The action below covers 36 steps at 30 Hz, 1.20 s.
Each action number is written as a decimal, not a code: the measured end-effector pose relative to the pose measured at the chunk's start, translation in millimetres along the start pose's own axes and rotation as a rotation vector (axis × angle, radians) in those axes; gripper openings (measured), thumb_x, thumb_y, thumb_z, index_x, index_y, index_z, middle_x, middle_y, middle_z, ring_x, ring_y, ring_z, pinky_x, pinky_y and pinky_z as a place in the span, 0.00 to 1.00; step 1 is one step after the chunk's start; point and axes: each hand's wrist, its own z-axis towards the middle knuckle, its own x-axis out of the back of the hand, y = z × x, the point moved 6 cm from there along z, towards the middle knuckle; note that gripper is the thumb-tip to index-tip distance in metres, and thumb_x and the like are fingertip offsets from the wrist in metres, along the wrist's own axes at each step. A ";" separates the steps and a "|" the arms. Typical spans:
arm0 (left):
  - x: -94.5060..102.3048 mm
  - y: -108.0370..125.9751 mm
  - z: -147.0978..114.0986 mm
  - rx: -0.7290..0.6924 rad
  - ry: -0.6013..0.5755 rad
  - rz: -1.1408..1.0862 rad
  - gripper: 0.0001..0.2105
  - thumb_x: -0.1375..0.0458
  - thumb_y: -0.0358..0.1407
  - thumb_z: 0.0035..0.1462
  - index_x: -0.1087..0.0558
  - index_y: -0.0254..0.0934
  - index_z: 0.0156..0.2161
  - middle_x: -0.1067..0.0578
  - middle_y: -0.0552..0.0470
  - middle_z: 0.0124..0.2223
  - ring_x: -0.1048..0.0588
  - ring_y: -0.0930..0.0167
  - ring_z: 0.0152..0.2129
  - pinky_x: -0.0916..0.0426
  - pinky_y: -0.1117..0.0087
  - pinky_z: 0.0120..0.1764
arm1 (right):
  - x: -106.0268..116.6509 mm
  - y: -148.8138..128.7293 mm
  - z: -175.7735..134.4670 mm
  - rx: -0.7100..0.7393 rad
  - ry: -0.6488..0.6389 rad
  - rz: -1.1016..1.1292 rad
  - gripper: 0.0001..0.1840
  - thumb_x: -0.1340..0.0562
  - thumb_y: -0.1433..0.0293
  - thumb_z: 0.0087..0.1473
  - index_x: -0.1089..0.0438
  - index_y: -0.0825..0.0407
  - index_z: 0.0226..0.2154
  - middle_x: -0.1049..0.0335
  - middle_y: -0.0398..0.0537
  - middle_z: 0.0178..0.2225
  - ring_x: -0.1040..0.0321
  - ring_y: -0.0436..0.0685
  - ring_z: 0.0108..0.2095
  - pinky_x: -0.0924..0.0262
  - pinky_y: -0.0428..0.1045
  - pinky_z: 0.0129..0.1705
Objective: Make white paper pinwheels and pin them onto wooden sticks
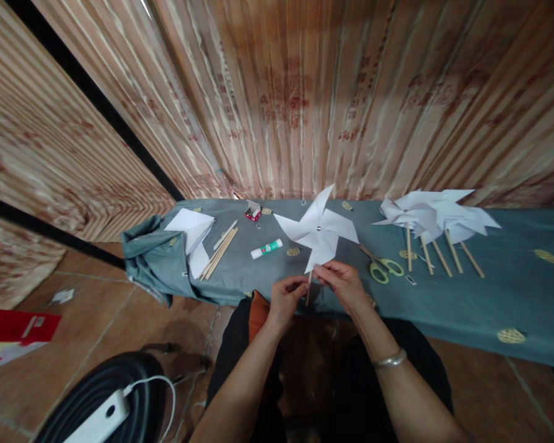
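A white paper pinwheel [322, 237] with a silvery pin at its centre is held upright over the near side of the table. My left hand [286, 299] pinches its thin wooden stick [309, 294] below the blades. Close by on the right, my right hand [344, 284] has its fingertips closed at the lower blade's tip, by the top of the visible stick. Whether they grip paper or stick is hard to see. To the left lies a glue stick [266, 248]; scissors with green handles [384, 269] rest on the right.
Several pinwheels [415, 215] lie piled at the right of the cloth-covered table [466, 307]. At the left are white paper sheets [189, 224], loose wooden sticks [219, 253], a white pen-like item [225, 231] and a small red box [253, 213]. A curtain [295, 104] hangs behind.
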 end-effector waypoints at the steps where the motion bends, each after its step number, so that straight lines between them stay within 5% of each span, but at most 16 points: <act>1: -0.2 0.5 -0.5 0.002 -0.008 -0.001 0.12 0.29 0.40 0.34 0.19 0.36 0.26 0.22 0.52 0.25 0.30 0.73 0.23 0.35 0.72 0.31 | -1.1 -2.1 -1.2 0.007 -0.021 -0.025 0.20 0.26 0.52 0.33 0.23 0.51 0.20 0.26 0.44 0.20 0.39 0.49 0.21 0.43 0.47 0.26; 7: 5.2 -0.4 -1.2 0.020 0.007 0.016 0.15 0.27 0.42 0.33 0.19 0.34 0.26 0.24 0.52 0.24 0.31 0.74 0.21 0.37 0.72 0.29 | 30.0 -12.4 -8.0 0.022 -0.073 -0.115 0.21 0.28 0.50 0.36 0.24 0.51 0.19 0.29 0.44 0.17 0.42 0.48 0.19 0.46 0.46 0.22; 12: 10.2 0.2 -2.5 0.016 0.028 0.017 0.15 0.27 0.43 0.31 0.19 0.35 0.26 0.23 0.52 0.24 0.30 0.73 0.22 0.36 0.72 0.29 | 86.7 -17.1 -5.3 0.088 0.169 0.123 0.23 0.26 0.49 0.31 0.28 0.50 0.17 0.33 0.42 0.17 0.43 0.47 0.18 0.50 0.45 0.19; 16: 10.6 0.9 -6.4 0.041 0.015 0.027 0.15 0.27 0.42 0.31 0.19 0.35 0.25 0.23 0.52 0.24 0.31 0.74 0.22 0.37 0.73 0.29 | 111.7 -16.6 -2.0 0.175 0.391 0.196 0.22 0.23 0.52 0.28 0.23 0.48 0.24 0.25 0.43 0.26 0.35 0.49 0.25 0.42 0.46 0.26; 21: 5.3 0.9 -9.4 0.072 -0.008 0.049 0.13 0.27 0.41 0.29 0.19 0.35 0.23 0.24 0.53 0.22 0.31 0.74 0.21 0.38 0.73 0.28 | 108.7 -13.7 7.1 0.214 0.412 0.037 0.21 0.25 0.53 0.33 0.21 0.48 0.30 0.21 0.46 0.34 0.29 0.54 0.33 0.35 0.50 0.35; 36: 1.5 4.8 -5.5 0.040 0.001 0.047 0.12 0.28 0.41 0.32 0.20 0.35 0.24 0.24 0.52 0.22 0.31 0.74 0.21 0.37 0.73 0.28 | 78.6 -7.2 8.8 0.115 0.248 -0.040 0.21 0.24 0.51 0.28 0.24 0.49 0.20 0.30 0.41 0.18 0.37 0.50 0.21 0.41 0.47 0.27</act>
